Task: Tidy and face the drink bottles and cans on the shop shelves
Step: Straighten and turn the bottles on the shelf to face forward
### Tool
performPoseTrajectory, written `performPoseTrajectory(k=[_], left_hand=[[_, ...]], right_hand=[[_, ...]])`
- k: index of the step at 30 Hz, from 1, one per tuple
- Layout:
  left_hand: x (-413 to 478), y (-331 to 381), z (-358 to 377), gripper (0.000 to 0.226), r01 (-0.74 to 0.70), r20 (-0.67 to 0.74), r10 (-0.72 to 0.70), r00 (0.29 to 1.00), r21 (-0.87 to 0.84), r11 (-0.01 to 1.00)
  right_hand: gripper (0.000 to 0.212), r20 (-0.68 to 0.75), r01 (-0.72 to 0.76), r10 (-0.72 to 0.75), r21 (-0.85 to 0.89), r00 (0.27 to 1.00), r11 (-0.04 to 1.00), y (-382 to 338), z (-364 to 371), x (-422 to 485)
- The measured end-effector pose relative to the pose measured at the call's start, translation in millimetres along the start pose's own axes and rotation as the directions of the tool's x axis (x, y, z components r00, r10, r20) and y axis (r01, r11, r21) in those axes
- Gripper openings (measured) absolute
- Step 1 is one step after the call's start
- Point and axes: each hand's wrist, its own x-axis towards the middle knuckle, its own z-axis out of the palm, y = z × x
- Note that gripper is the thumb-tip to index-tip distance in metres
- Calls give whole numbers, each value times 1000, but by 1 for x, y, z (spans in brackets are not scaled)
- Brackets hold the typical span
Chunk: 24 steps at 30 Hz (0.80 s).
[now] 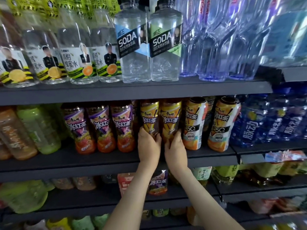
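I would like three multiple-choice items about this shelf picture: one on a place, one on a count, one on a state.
1. Where do the two SODA bottles stand?
A. top shelf
B. middle shelf
C. bottom shelf

2. How many purple-label tea bottles stand in the front row of the middle shelf?
A. one
B. three
C. five

3. What are the hands doing?
A. hanging free
B. each on a yellow tea bottle
C. both on one can

Key:
1 A: the SODA bottles stand on the top shelf.
2 B: three purple-label tea bottles stand side by side.
3 B: the left hand and right hand each hold one of the yellow tea bottles.
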Motion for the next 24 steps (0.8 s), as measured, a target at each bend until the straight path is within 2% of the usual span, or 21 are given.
performPoseTrajectory(k=[2, 5, 6, 8, 10, 12, 14, 18, 20, 24], left_hand=[[-3, 4, 1, 57, 18, -22, -18, 1000, 12, 1000], [-15, 14, 2, 71, 80, -52, -83, 995, -61, 995], [-22, 18, 4, 74, 50, -102, -58, 993, -75, 996], [-41, 31, 10, 65, -111, -217, 100, 971, -39, 993], [-56, 46, 20, 50, -263, -198, 250, 948, -44, 964], [-63, 61, 34, 45, -296, -90, 287, 954, -107, 949], [-63, 73, 47, 49, -290, -2, 292, 956, -116, 950], [-55, 82, 68, 66, -186, 108, 196, 975, -98, 978], [-51, 84, 74, 65, -145, 111, 154, 982, -91, 985], [-55, 93, 83, 53, -104, 5, 104, 995, -63, 993]], right_hand=[[60, -30, 83, -84, -3, 996, 997, -1, -12, -9], [40, -245, 294, -271, 60, 931, 954, 9, -41, -21], [36, -337, 303, -264, 66, 904, 951, 18, -51, -21], [35, -484, 219, -149, 90, 863, 972, 37, -72, -14], [44, -538, 100, -23, 115, 843, 988, 58, -89, -5], [59, -501, 5, 64, 136, 863, 991, 77, -99, 4], [71, -419, -51, 103, 135, 902, 990, 91, -105, 13], [71, -264, -97, 121, 100, 957, 990, 105, -112, 32], [68, -229, -107, 126, 90, 965, 990, 108, -115, 39], [58, -115, -72, 81, 79, 990, 994, 109, -118, 50]])
